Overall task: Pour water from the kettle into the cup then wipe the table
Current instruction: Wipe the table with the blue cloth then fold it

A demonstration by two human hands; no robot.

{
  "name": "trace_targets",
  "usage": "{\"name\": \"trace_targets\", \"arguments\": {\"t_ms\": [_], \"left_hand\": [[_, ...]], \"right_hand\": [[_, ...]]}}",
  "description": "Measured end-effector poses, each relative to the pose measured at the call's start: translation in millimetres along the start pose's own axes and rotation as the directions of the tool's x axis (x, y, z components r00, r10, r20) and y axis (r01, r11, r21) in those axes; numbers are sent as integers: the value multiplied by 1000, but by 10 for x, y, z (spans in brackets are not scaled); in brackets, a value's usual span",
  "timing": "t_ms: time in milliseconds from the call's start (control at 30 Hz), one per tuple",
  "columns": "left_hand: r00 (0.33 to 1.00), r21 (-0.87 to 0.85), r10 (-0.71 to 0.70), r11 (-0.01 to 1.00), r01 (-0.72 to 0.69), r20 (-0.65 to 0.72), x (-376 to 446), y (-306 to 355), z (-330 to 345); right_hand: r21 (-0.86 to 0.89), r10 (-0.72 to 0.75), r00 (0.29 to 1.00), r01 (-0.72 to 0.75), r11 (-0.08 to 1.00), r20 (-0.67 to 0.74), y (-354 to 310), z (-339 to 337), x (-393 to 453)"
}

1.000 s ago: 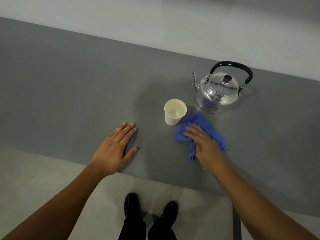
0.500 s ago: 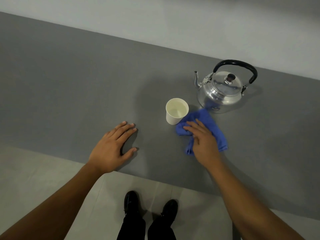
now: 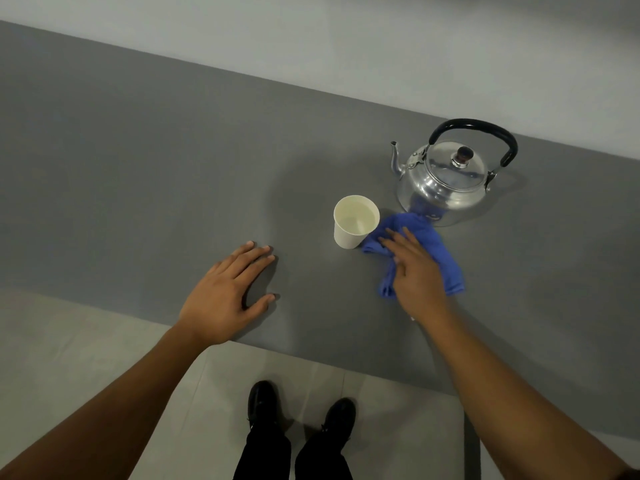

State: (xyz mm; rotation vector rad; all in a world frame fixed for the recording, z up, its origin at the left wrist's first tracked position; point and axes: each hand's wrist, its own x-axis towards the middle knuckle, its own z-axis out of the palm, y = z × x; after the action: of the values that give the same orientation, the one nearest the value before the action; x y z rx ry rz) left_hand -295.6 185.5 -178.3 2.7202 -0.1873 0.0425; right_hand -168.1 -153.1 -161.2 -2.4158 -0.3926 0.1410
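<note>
A shiny metal kettle with a black handle stands upright at the right of the grey table. A white paper cup holding water stands just left of it. A crumpled blue cloth lies between cup and kettle, touching the kettle's base. My right hand lies flat on the cloth, fingers pointing toward the cup. My left hand rests flat on the table near its front edge, fingers spread, holding nothing.
The table's front edge runs across below my hands, with tiled floor and my black shoes beneath. A pale wall borders the table's far side.
My right hand has pushed the blue cloth away from me, up between the cup and the kettle. The left hand has stayed in place.
</note>
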Motion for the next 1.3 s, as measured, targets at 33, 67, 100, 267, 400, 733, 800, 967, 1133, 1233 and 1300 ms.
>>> {"name": "trace_targets", "arguments": {"t_ms": [33,67,100,267,400,733,800,967,1133,1233,1300], "left_hand": [[1000,2,-2,1000,2,-1,0,1,2],[1000,2,-4,1000,4,0,-1,2,3],[1000,1,-5,1000,5,0,-1,4,5],[1000,-6,-3,1000,4,8,-1,3,2],[1000,-6,-3,1000,3,9,1,7,-15],[1000,-10,-8,1000,8,10,3,28,-19],[1000,-7,-7,1000,7,3,-1,34,-26],[1000,1,-2,1000,2,5,0,32,-33],[1000,8,5,1000,-5,4,8,21,-17],[1000,8,3,1000,-3,8,9,11,-11],[1000,10,-1,1000,1,13,7,13,-10]], "right_hand": [[-3,-26,1000,26,1000,16,-21,49,-49],[-5,-58,997,58,998,48,-14,73,-138],[-12,-99,991,101,995,94,13,66,-253],[-14,-197,960,203,979,199,306,-301,-639],[-29,-14,999,15,999,47,355,-450,-326],[-30,-105,984,111,993,143,-114,78,-691],[-25,-177,965,185,982,194,-34,-7,-953],[-16,24,999,-24,1000,28,191,-282,-818],[-63,63,998,-61,996,20,-182,100,-505],[-34,-61,993,65,997,105,-459,385,-701],[-20,-125,975,131,991,182,-515,451,-896]]}}
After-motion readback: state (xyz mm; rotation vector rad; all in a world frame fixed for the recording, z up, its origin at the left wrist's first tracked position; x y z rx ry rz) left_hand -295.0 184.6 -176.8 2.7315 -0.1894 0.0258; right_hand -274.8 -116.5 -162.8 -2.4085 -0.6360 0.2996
